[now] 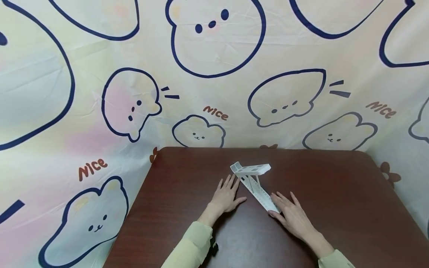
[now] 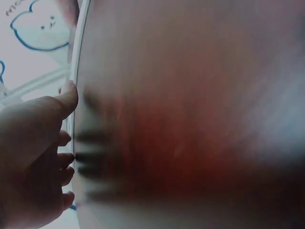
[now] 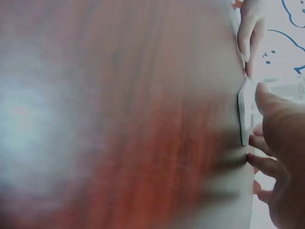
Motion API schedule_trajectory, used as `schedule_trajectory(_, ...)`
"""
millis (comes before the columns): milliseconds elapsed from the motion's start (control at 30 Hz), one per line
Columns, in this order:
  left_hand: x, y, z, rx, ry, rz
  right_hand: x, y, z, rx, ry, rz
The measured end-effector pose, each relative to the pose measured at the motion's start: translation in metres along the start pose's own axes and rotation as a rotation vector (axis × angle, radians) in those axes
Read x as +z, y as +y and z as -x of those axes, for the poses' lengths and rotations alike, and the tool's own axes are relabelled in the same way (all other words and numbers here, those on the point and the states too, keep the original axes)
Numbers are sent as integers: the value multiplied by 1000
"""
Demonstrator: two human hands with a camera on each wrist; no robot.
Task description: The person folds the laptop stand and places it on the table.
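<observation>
On the brown table stands a white folding stand (image 1: 259, 190), set slantwise. Its long flat base runs from far left to near right, and a shorter plate is raised above it on thin struts. My left hand (image 1: 223, 197) lies palm down beside the far-left part of the base, fingers extended and fingertips close to its edge. At the near end, my right hand (image 1: 292, 216) rests with its thumb at one corner and its straight, spread fingers along the right edge. The right wrist view shows the base (image 3: 244, 112) edge-on beside the right thumb and fingers.
The brown tabletop (image 1: 187, 175) spreads around the stand on all sides. Behind it and along both sides hangs a pale cloth (image 1: 234, 96) printed with cartoon outlines. A small black object (image 1: 213, 247) shows at the left sleeve.
</observation>
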State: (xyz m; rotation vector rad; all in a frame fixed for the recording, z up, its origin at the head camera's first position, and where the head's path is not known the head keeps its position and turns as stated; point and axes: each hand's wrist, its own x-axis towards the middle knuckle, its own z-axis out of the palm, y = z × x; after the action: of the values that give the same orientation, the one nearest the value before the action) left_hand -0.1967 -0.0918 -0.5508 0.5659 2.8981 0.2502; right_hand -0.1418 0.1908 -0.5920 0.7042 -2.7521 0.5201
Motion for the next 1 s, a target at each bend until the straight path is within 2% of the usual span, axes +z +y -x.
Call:
schedule_trajectory(200,8,14,12,54,13,-26,-6,10,-12,47,-166,-68)
schedule_trajectory(333,10,20,13,75,21,-31,-8,14,-16,48,-216,-89)
schedule_trajectory(600,13,22,9,74,43,-75,-1,8,-12,7,-154,-113)
schedule_trajectory(633,18,20,7,85,67,-76,-1,7,-11,2,-148,-113)
schedule_trajectory(733,16,20,7,90,83,-89,-1,4,-10,-2,-147,-104)
schedule_trajectory(833,16,20,5,83,80,-110,0,0,-8,-18,-144,-84)
schedule_trajectory(867,11,23,7,71,58,-118,0,-1,-8,-25,-138,-77)
schedule_trajectory(1000,14,22,4,62,39,-148,2,-7,-6,-57,-99,-50)
